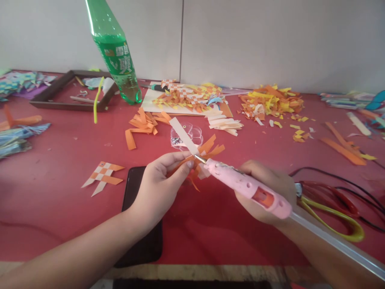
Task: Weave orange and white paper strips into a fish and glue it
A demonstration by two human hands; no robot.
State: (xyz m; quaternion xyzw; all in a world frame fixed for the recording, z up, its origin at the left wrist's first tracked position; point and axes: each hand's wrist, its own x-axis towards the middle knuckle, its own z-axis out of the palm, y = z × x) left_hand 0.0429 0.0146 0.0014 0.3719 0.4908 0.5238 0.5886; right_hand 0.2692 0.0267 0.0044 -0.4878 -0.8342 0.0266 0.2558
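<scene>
My left hand (161, 180) pinches a small woven piece of orange and white paper strips (202, 157), with one long white strip sticking up to the left. My right hand (264, 192) grips a pink hot glue gun (246, 186). Its metal tip touches the woven piece beside my left fingertips. A clear glue stick (337, 243) juts out of the gun's back toward the lower right.
A black phone (141, 216) lies under my left wrist on the red table (60, 160). A finished woven paper fish (104, 175) lies at left. Scissors (331, 208) and black cables rest at right. A green bottle (116, 52), a wooden frame (72, 90) and paper scrap piles (270, 102) stand behind.
</scene>
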